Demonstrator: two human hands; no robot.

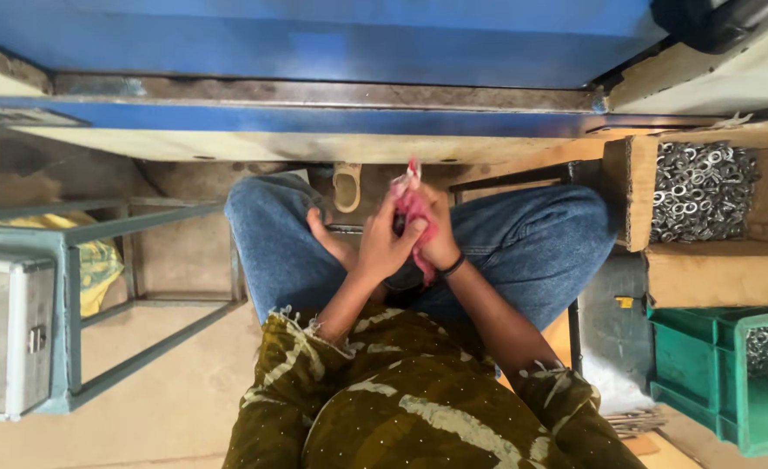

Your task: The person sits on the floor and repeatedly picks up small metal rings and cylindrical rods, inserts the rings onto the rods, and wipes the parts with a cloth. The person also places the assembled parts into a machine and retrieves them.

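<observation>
Two hands meet over your lap, both closed around one red-pink cloth (413,208). Your left hand (384,246) wraps it from the near-left side, fingers curled over the fabric; your right hand (436,234), a dark band at the wrist, clamps it from the right, and a tuft of cloth sticks up beyond the fingertips. Whether anything sits inside the cloth is hidden.

To handle it well, keep the bundle centred above your knees (so nothing slips down between your legs), press with the finger pads rather than the tips, and let one hand anchor while the other works the fabric.

Counted: one cloth, two hands, one bare foot (327,241) just left of them, one beige sandal (347,186) beyond on the floor. At the right stand one cardboard box (623,187) heaped with metal rings (701,191), too many to count, and one green plastic crate (705,382) nearer you holding more rings. At the left sit one pale-green metal frame (71,304) and one metal case (6,339).
</observation>
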